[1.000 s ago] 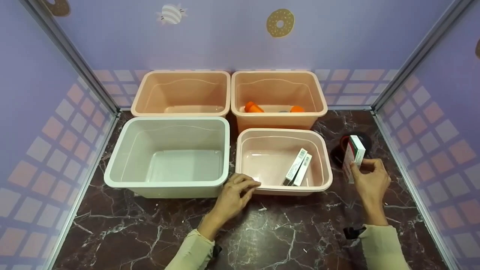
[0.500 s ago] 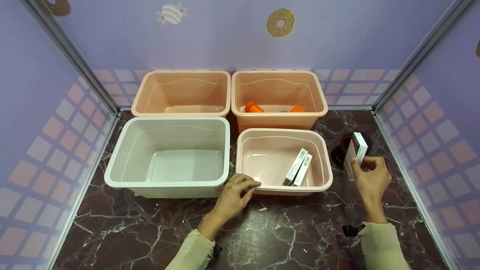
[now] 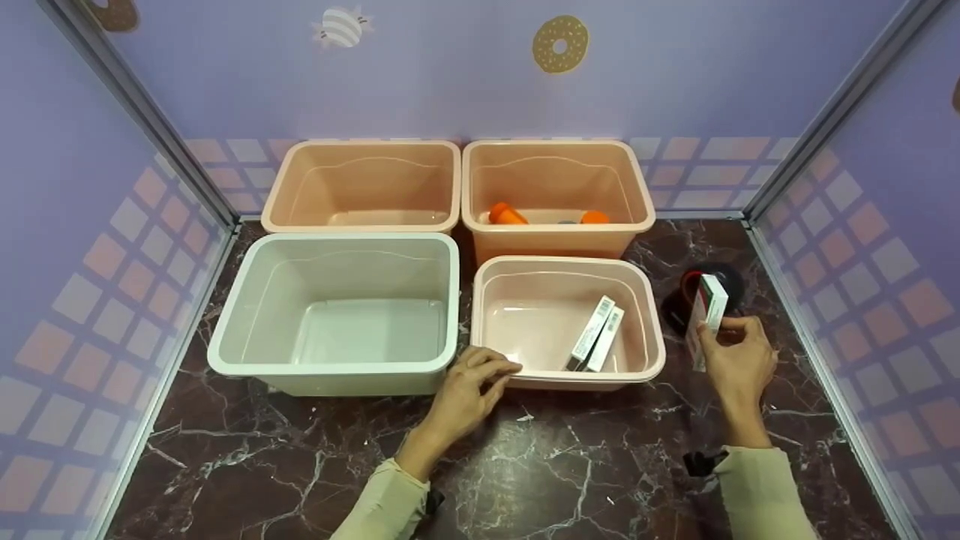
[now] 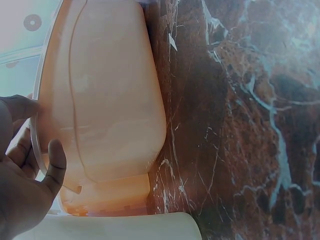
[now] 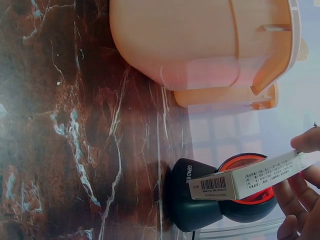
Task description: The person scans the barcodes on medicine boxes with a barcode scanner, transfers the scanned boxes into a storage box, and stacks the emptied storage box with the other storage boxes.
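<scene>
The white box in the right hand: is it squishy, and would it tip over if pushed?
The white box has straight, crisp edges, so it is probably fairly stiff. The right hand alone pinches it, so it may be light. It looks slim, so standing on end it could tip easily.

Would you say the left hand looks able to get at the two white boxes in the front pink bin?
Most likely yes: the left hand touches the near rim of the open front pink bin, and nothing covers the two white boxes.
</scene>
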### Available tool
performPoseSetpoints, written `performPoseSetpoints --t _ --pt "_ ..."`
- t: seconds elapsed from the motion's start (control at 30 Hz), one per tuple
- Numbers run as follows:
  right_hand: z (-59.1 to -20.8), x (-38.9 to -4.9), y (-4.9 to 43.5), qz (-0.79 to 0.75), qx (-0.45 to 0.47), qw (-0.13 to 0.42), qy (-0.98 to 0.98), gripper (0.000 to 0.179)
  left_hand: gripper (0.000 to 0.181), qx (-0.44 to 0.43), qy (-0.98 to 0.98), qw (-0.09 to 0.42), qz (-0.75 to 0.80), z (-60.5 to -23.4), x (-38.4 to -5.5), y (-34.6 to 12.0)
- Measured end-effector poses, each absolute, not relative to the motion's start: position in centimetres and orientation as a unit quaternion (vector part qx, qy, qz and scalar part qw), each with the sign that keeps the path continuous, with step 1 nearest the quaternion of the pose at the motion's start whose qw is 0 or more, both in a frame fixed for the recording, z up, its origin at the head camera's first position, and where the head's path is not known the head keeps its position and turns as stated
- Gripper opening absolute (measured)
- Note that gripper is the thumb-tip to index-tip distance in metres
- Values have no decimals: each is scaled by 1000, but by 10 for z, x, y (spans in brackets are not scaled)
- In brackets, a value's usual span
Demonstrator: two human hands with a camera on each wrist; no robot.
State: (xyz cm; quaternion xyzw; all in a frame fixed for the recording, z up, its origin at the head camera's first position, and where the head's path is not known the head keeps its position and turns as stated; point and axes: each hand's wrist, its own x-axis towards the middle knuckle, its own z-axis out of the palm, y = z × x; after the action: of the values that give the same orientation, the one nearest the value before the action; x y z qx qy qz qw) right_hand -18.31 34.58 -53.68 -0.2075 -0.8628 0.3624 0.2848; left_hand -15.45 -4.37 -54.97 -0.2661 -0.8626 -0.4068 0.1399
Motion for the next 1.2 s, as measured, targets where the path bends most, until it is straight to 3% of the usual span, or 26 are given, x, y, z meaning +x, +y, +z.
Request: performPoseSetpoints --t 0.5,1.2 --pt "-536 -183 345 359 -217 284 -862 32 21 -273 -860 149 -404 -549 -155 -44" --pt "-520 -195 340 375 -202 358 -831 28 20 -270 -861 147 -405 -550 -155 -43"
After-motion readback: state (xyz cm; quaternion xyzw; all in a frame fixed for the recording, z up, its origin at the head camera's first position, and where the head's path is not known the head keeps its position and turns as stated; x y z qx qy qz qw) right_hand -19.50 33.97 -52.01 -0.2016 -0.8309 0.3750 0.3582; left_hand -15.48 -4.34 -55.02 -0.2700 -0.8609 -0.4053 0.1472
